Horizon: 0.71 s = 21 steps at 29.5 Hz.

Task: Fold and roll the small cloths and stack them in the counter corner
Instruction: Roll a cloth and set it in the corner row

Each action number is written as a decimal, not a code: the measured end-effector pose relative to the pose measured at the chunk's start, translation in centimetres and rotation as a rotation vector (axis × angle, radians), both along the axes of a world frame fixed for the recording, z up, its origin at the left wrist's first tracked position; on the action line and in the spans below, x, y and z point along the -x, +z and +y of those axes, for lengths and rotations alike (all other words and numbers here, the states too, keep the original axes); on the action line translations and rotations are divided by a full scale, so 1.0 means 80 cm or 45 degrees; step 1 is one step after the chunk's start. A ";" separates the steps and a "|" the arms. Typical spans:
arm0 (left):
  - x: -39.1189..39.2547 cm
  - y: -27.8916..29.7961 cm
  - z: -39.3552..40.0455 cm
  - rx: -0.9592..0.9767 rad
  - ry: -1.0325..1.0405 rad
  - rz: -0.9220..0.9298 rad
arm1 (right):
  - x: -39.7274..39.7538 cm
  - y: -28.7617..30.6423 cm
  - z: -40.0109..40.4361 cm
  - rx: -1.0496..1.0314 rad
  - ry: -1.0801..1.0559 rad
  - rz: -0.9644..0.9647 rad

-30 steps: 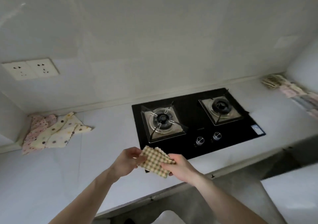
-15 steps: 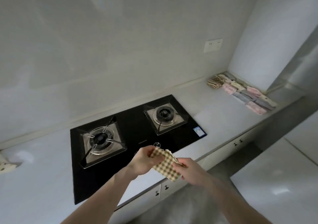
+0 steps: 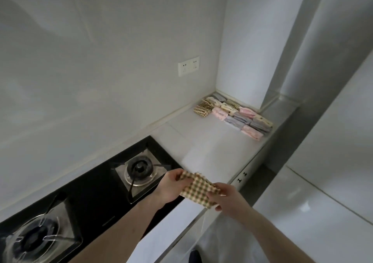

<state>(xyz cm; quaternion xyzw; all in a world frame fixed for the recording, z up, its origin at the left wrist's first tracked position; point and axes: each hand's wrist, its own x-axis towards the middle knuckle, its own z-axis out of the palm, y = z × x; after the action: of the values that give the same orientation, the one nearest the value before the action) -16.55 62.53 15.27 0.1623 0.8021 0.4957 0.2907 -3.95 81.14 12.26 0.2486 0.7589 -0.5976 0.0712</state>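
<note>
A small folded cloth with a brown and cream check [image 3: 198,189] hangs in the air over the counter's front edge, between both hands. My left hand [image 3: 171,188] pinches its upper left end. My right hand [image 3: 227,198] grips its lower right end, fingers curled round the edge. Far off in the counter corner lies a row of several rolled cloths [image 3: 234,115], pink, grey, cream and checked, set side by side against the right wall.
A black gas hob [image 3: 96,200] with two burners fills the counter to the left, its right burner just beyond my left hand. Bare white counter [image 3: 212,147] stretches from the hob to the rolled cloths. A wall socket [image 3: 188,66] sits above.
The view has swung to the right: the pile of loose cloths at the left has left the frame and the corner with rolled cloths has come nearer. Both hands still hold the checked cloth.
</note>
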 end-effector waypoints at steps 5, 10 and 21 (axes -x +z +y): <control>0.065 -0.011 0.092 0.102 -0.120 0.123 | 0.040 0.015 0.085 0.034 -0.165 -0.018; 0.125 -0.021 0.167 0.122 -0.147 0.065 | 0.085 0.014 0.151 0.042 -0.270 0.037; 0.244 -0.029 0.207 0.168 0.125 -0.007 | 0.245 -0.048 0.261 0.321 -0.453 -0.160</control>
<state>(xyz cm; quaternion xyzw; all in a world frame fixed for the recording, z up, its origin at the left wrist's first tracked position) -36.10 79.06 12.97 0.1020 0.8393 0.4557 0.2785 -23.55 102.06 8.44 0.4045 0.6165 -0.6742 0.0423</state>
